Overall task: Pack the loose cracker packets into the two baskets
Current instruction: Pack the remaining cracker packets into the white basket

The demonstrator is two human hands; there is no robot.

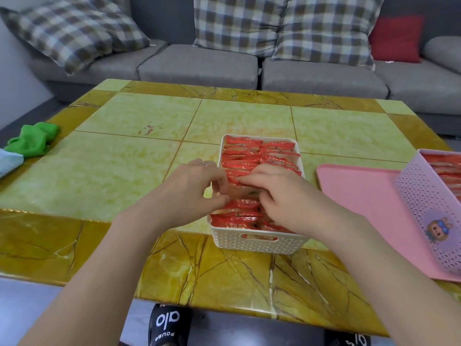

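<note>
Both the left hand [197, 188] and right hand [279, 196] are pinching a light, slippery, crinkly cracker packet [233, 179] by its edges inside the white basket [257, 243], at 6 o'clock of the row.

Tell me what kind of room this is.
Most likely a home living room: a grey sofa with plaid cushions sits behind a low tiled table, where both hands pack cracker packets into a white basket.

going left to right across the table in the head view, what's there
pale blue cloth → green cloth → left hand → white basket of red cracker packets, right hand in it → pink tray → lilac basket
</note>
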